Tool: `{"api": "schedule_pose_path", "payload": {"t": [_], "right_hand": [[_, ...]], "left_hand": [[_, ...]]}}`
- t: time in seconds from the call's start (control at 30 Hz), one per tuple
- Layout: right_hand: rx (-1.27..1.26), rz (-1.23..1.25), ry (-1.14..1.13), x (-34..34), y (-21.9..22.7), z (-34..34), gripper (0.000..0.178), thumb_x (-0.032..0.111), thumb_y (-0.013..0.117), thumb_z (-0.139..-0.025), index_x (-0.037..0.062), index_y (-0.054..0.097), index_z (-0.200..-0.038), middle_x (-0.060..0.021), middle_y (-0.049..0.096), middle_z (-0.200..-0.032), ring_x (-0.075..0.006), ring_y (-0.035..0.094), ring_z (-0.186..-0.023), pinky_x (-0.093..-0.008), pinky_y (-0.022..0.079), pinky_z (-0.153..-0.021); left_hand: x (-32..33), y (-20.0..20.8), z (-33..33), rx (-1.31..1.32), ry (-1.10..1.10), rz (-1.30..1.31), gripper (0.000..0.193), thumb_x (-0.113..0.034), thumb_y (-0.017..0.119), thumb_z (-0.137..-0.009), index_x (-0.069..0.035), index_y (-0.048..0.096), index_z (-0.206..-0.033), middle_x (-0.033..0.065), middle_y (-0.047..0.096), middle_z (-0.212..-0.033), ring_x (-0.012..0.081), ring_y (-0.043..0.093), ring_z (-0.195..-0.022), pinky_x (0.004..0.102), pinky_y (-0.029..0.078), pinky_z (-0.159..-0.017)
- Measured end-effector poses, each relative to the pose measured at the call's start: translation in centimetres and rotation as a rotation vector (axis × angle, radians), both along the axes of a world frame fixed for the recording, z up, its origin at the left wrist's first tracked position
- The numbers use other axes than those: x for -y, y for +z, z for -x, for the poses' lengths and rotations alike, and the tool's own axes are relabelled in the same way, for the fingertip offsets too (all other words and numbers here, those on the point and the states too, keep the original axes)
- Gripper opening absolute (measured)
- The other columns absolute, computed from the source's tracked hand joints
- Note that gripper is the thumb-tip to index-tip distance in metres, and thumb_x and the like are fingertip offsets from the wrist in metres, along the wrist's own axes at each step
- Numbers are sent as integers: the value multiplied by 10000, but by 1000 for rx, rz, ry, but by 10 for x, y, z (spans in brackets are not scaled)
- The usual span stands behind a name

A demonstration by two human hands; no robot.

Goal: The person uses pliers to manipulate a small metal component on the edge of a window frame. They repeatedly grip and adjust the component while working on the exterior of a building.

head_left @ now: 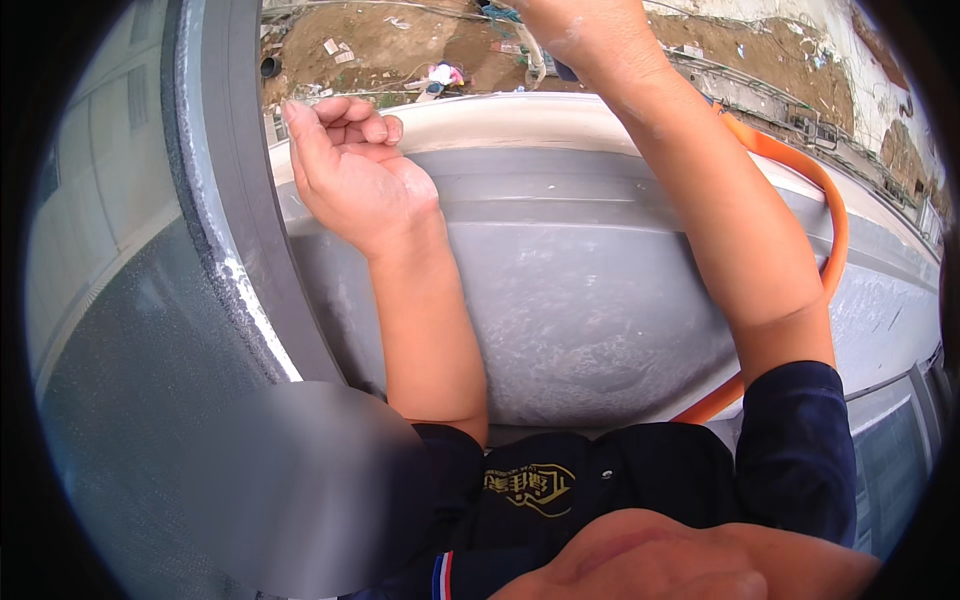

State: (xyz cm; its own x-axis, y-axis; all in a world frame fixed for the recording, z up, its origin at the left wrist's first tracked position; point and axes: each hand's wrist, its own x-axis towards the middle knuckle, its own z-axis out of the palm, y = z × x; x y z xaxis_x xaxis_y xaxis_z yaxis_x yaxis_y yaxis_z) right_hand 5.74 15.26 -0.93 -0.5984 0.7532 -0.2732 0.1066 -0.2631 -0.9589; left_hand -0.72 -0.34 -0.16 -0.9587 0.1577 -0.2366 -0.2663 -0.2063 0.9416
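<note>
My left hand [355, 180] is raised beside the dark grey window frame [245, 190], its palm turned up and fingers loosely curled. Nothing shows in that palm, and the thumb stands apart. My right hand [580, 30] reaches out beyond the ledge at the top of the picture, where the edge cuts off its fingers. Just under it a pale strip [536, 58] hangs down, but what the fingers grip, if anything, is hidden. A wide grey sill [590, 310] with whitish dust and smears lies beneath both forearms.
An orange band or hose [838, 220] loops behind my right forearm and over the sill. Wet-looking glass [130, 330] fills the left side. Far below, bare earth [410, 45] holds scattered litter, alongside a pale wall [860, 60]. Another window [890, 460] is at lower right.
</note>
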Motion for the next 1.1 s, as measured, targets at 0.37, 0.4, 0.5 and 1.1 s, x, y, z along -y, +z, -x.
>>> {"api": "schedule_pose_path", "payload": {"t": [0.37,0.4,0.5,1.1], "right_hand": [[223,-827,286,24,-1,-1,258,164,685,-660,74,655,-899,-135,693,-848,-348,671,-853,-456,538,-732],[199,-870,331,26,-3,-1,258,157,684,-655,75,656,-898,-131,692,-848,-346,670,-842,-466,534,-716],[177,-873,449,24,-3,-5,284,112,668,-640,62,613,-914,-155,658,-813,-396,642,-803,-485,514,-674],[249,-753,671,21,5,-7,283,79,669,-629,68,639,-911,-142,693,-858,-372,669,-865,-480,522,-709]], "left_hand": [[1,0,1,-10,29,7,346,-331,511,-1018,-58,542,-808,41,511,-721,133,414,-613,292,351,-587],[-2,2,0,-10,55,41,354,-331,506,-1020,-57,541,-799,36,503,-709,131,409,-612,283,342,-582],[-6,3,-3,-24,1,14,356,-333,507,-1020,-61,542,-793,29,497,-695,126,412,-614,278,331,-577],[-12,-2,-5,17,-173,-72,342,-326,468,-991,-29,601,-1095,62,612,-913,131,488,-684,280,360,-576]]}}
